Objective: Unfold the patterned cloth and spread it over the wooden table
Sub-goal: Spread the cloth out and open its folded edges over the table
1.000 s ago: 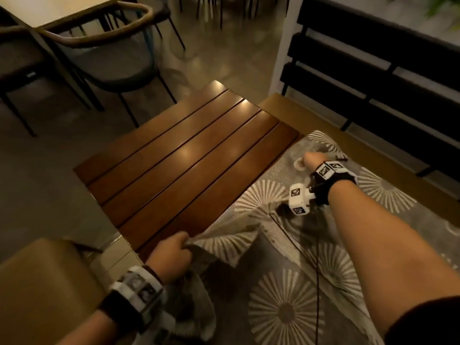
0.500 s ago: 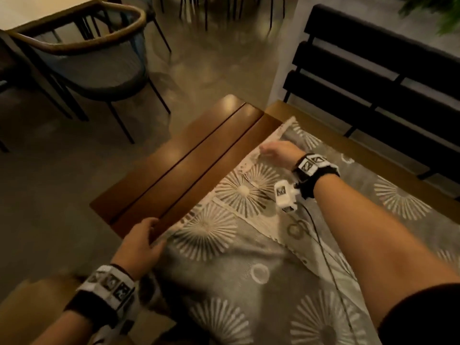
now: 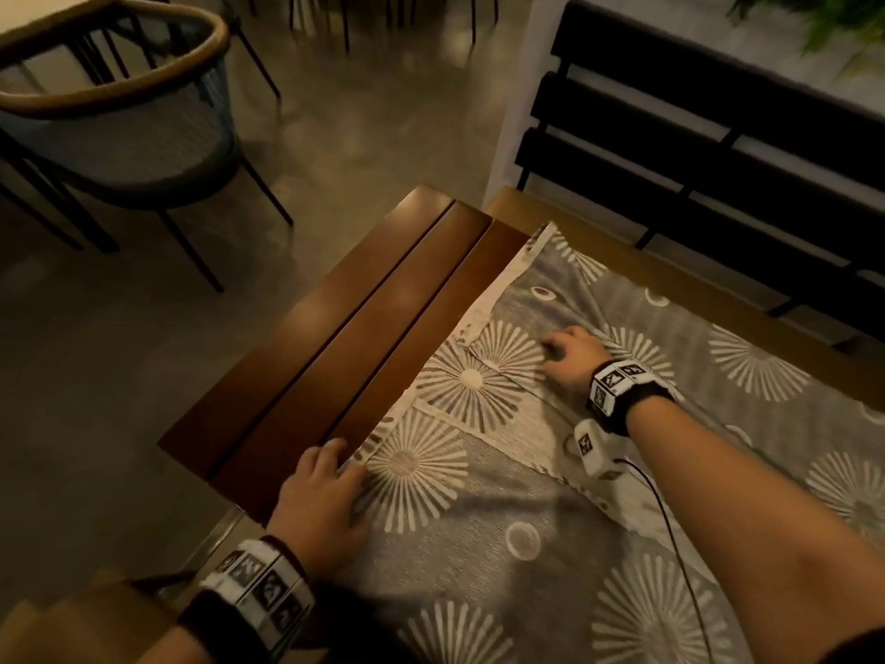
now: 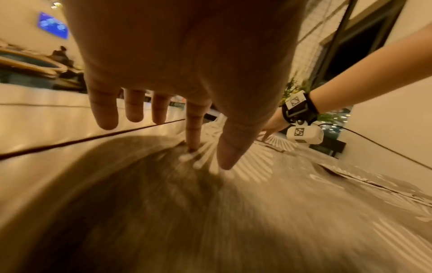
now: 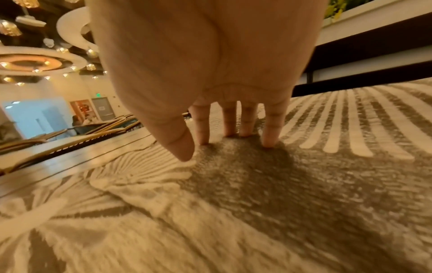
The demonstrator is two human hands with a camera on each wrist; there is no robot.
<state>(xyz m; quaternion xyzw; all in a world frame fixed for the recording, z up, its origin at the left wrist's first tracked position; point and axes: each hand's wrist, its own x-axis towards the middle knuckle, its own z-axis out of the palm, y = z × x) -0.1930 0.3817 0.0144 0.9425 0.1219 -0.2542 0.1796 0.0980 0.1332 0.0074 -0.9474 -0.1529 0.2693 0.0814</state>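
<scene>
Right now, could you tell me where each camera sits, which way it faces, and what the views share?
Head: above, facing down at the wooden table, patterned cloth, left hand and right hand.
Left wrist: under the palm, facing along the fingers at the cloth edge; the right hand shows beyond.
Right wrist: facing along fingers touching cloth.
Shared: all three show the cloth and bare wood.

A restaurant or café dining room: beyond the wooden table (image 3: 335,337) stand armchairs (image 3: 119,117) at other tables, with ring-shaped ceiling lights (image 5: 39,62) overhead.
</scene>
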